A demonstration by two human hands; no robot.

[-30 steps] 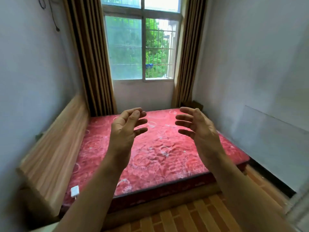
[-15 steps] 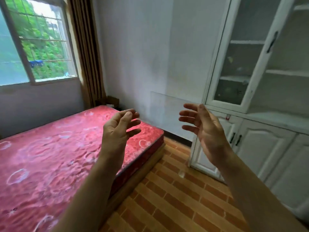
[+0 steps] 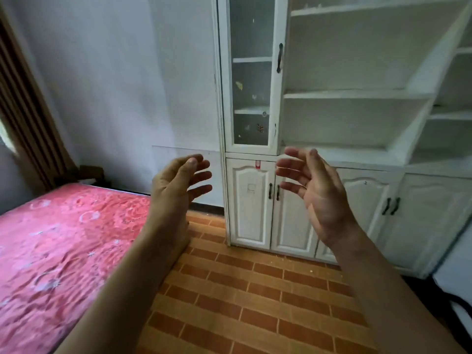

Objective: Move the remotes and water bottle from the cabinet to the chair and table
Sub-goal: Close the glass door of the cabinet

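A tall white cabinet [image 3: 357, 94] fills the right half of the view, with a glass door on its left column, bare open shelves and shut lower doors. No remotes and no water bottle show on the visible shelves. My left hand [image 3: 176, 185] and my right hand [image 3: 314, 190] are raised in front of the lower doors, palms facing each other, fingers spread, both holding nothing. The chair and the table are out of view.
A bed with a red patterned mattress [image 3: 58, 251] lies at the left. Brown brick-patterned floor [image 3: 250, 297] runs between bed and cabinet. A brown curtain [image 3: 23, 118] hangs at the far left. A white object with a dark edge [image 3: 457, 282] shows at the right border.
The view has swung right from the window and bed to the white cabinet. Both hands stay raised and open in the same pose.
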